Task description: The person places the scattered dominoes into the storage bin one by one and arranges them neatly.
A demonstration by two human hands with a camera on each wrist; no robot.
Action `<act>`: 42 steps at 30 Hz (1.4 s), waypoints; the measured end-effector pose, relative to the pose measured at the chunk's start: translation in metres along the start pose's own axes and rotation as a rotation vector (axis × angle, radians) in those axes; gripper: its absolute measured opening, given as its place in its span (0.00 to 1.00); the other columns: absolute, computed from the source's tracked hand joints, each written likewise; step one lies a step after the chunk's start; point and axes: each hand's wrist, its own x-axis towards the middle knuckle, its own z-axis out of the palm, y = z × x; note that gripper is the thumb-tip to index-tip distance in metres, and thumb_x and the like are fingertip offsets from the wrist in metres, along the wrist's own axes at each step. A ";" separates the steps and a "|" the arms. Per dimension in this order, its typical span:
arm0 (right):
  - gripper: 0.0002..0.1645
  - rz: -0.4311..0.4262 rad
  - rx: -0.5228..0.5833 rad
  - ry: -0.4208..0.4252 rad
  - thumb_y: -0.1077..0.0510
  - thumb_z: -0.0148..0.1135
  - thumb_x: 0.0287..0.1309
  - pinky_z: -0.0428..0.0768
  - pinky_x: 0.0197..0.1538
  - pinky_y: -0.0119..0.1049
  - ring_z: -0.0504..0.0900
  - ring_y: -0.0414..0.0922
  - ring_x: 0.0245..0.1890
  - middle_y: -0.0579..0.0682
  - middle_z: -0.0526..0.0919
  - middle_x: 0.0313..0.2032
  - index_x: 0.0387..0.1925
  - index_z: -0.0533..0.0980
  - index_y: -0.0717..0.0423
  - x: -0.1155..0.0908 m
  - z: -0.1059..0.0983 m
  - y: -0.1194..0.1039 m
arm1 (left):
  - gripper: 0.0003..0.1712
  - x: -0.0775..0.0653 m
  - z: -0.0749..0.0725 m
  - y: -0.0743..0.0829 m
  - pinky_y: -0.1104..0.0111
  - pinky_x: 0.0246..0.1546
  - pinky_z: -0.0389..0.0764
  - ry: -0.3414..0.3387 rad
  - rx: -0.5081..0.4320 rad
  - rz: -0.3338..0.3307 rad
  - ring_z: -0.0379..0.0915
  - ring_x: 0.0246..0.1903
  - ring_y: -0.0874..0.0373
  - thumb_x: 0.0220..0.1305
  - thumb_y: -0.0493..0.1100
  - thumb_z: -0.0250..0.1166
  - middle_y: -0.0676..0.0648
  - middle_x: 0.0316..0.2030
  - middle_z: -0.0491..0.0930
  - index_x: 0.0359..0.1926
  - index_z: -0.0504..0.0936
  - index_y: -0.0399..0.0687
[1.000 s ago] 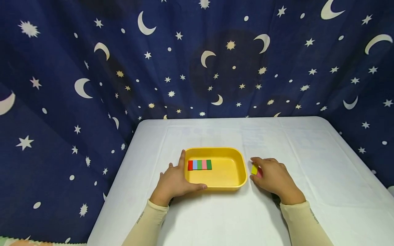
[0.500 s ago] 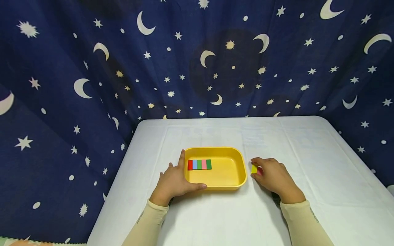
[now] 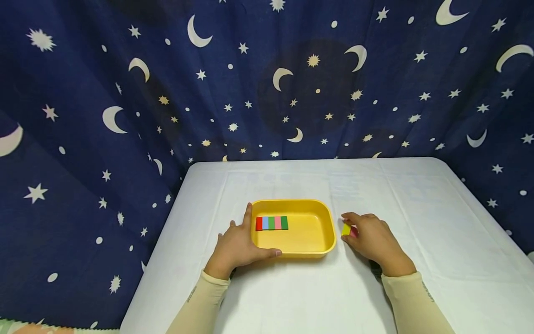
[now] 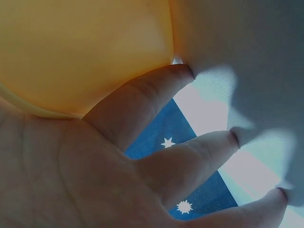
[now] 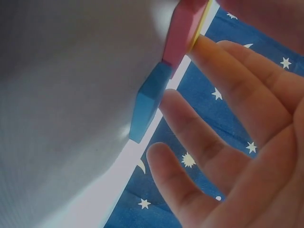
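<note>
With fingers straight, the left hand (image 3: 235, 248) rests against the left end of the yellow tray (image 3: 312, 232), a light brace that should keep the row of blocks (image 3: 272, 223) undisturbed; just beside the right end, the right hand (image 3: 373, 239) pinches a yellow block (image 3: 346, 229), pink block (image 5: 183, 33) and blue block (image 5: 147, 102) close behind, so an even, gentle hold seems best

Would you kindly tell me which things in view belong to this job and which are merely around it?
Likely the job:
yellow rounded plastic-looking tray
row of five rectangular coloured pieces inside it
flat yellow piece in the right hand
pink faceted piece
blue faceted piece

Merely around it:
white creased table cover
dark blue starry fabric curtain
</note>
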 end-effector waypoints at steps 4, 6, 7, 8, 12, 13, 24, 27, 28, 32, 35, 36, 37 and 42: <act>0.35 -0.007 0.000 0.008 0.52 0.83 0.53 0.80 0.46 0.62 0.83 0.59 0.44 0.49 0.89 0.40 0.61 0.81 0.56 0.000 0.001 0.001 | 0.96 0.000 0.000 0.000 0.21 0.58 0.64 0.003 -0.003 0.002 0.64 0.70 0.28 0.19 0.99 0.62 0.40 0.60 0.83 0.87 0.35 0.62; 0.36 -0.008 -0.001 0.009 0.52 0.83 0.52 0.81 0.46 0.63 0.83 0.59 0.45 0.49 0.90 0.40 0.61 0.81 0.56 0.000 0.001 0.001 | 0.96 0.000 0.000 0.000 0.21 0.58 0.64 0.002 -0.003 0.003 0.64 0.71 0.27 0.20 0.99 0.62 0.41 0.60 0.83 0.87 0.35 0.62; 0.36 -0.008 0.000 0.009 0.52 0.83 0.52 0.81 0.47 0.63 0.83 0.59 0.45 0.50 0.90 0.41 0.62 0.81 0.56 0.000 0.001 0.001 | 0.96 0.000 0.000 0.000 0.21 0.58 0.64 0.001 -0.002 0.003 0.64 0.71 0.27 0.20 0.99 0.62 0.41 0.60 0.83 0.87 0.35 0.61; 0.36 -0.008 0.001 0.010 0.52 0.83 0.52 0.81 0.47 0.63 0.83 0.60 0.45 0.50 0.90 0.40 0.62 0.81 0.56 0.000 0.001 0.001 | 0.96 0.000 0.000 0.000 0.21 0.58 0.64 0.001 -0.003 0.003 0.63 0.71 0.27 0.20 0.99 0.62 0.41 0.60 0.83 0.87 0.35 0.61; 0.35 -0.008 0.009 0.014 0.53 0.83 0.52 0.80 0.46 0.63 0.83 0.60 0.45 0.50 0.90 0.40 0.61 0.81 0.56 0.000 0.001 0.001 | 0.96 0.000 -0.001 0.000 0.21 0.58 0.63 -0.003 0.000 0.002 0.64 0.71 0.27 0.20 0.99 0.62 0.40 0.60 0.83 0.87 0.35 0.61; 0.35 -0.008 0.011 0.015 0.53 0.83 0.52 0.80 0.46 0.63 0.83 0.60 0.45 0.50 0.90 0.40 0.61 0.81 0.56 0.000 0.001 0.001 | 0.96 0.000 -0.001 0.000 0.21 0.58 0.63 -0.004 0.000 0.001 0.64 0.71 0.27 0.20 0.99 0.62 0.40 0.60 0.83 0.87 0.36 0.61; 0.35 0.007 0.009 0.000 0.52 0.83 0.53 0.80 0.45 0.61 0.82 0.58 0.43 0.48 0.88 0.37 0.61 0.81 0.56 0.002 -0.001 -0.003 | 0.96 0.001 -0.003 0.000 0.23 0.57 0.66 -0.002 -0.003 0.005 0.64 0.70 0.28 0.20 0.99 0.62 0.40 0.61 0.82 0.87 0.36 0.60; 0.35 0.010 0.008 -0.004 0.52 0.83 0.53 0.80 0.45 0.61 0.81 0.58 0.43 0.46 0.87 0.36 0.61 0.81 0.56 0.003 -0.002 -0.004 | 0.96 0.001 -0.003 -0.001 0.24 0.57 0.68 0.005 0.003 0.012 0.65 0.70 0.28 0.20 0.99 0.61 0.40 0.61 0.83 0.87 0.37 0.59; 0.34 0.007 0.007 0.000 0.52 0.83 0.53 0.80 0.45 0.61 0.81 0.58 0.43 0.46 0.87 0.35 0.61 0.81 0.56 0.002 -0.001 -0.003 | 0.96 0.001 -0.003 -0.001 0.25 0.56 0.70 0.008 0.006 0.014 0.67 0.69 0.28 0.20 0.99 0.61 0.39 0.60 0.83 0.87 0.38 0.59; 0.35 -0.018 0.005 0.015 0.53 0.83 0.52 0.80 0.44 0.59 0.81 0.56 0.42 0.46 0.86 0.35 0.61 0.81 0.55 0.002 0.000 -0.002 | 0.95 0.001 -0.003 -0.002 0.34 0.49 0.80 0.024 0.017 0.021 0.77 0.59 0.34 0.20 0.99 0.61 0.36 0.59 0.82 0.87 0.40 0.59; 0.35 -0.025 0.002 0.013 0.54 0.83 0.52 0.81 0.44 0.60 0.81 0.56 0.42 0.45 0.85 0.33 0.62 0.81 0.55 0.003 0.001 -0.001 | 0.95 0.002 -0.002 -0.003 0.45 0.39 0.84 0.040 0.030 0.033 0.81 0.47 0.42 0.21 0.99 0.60 0.35 0.55 0.82 0.87 0.41 0.58; 0.35 -0.024 0.001 0.010 0.53 0.82 0.53 0.81 0.44 0.60 0.81 0.57 0.43 0.45 0.84 0.33 0.62 0.81 0.55 0.003 0.001 0.000 | 0.95 0.002 -0.002 -0.003 0.48 0.37 0.84 0.045 0.034 0.039 0.81 0.43 0.45 0.21 0.99 0.60 0.36 0.53 0.83 0.87 0.41 0.57; 0.35 -0.022 0.001 0.007 0.53 0.82 0.53 0.81 0.44 0.60 0.81 0.57 0.43 0.45 0.84 0.33 0.62 0.81 0.55 0.003 0.002 0.000 | 0.95 0.002 -0.002 -0.004 0.51 0.35 0.83 0.051 0.038 0.047 0.80 0.40 0.47 0.21 1.00 0.60 0.37 0.51 0.83 0.87 0.42 0.56; 0.36 -0.021 0.004 0.001 0.53 0.82 0.54 0.81 0.48 0.62 0.82 0.58 0.45 0.49 0.86 0.36 0.64 0.80 0.56 0.002 0.004 0.001 | 0.95 0.003 -0.002 -0.005 0.58 0.30 0.81 0.068 0.046 0.079 0.77 0.34 0.53 0.21 1.00 0.59 0.41 0.43 0.84 0.86 0.44 0.52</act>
